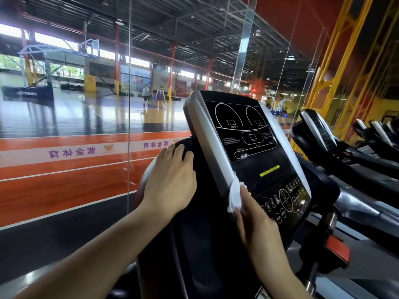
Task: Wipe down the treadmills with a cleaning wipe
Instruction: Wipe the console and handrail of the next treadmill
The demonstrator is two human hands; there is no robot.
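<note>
Right hand [254, 214] pinched a crumpled white cleaning wipe [235, 196] against the silver left edge of the nearest treadmill's black console [248, 134], left hand [170, 180] lay open, bracing the console's black back, so wiping looked barely begun, with the farther black treadmills [336, 145] apparently left to do.

One head cam only, so no 2nd view to share w/. It looks fwd and slightly down from the person's head, close on the treadmill console [244, 145], both forearms reaching in from the bottom edge. Wide-angle: glass wall [129, 83] and court beyond fill the left, more treadmills [345, 145] run off to the right.
</note>
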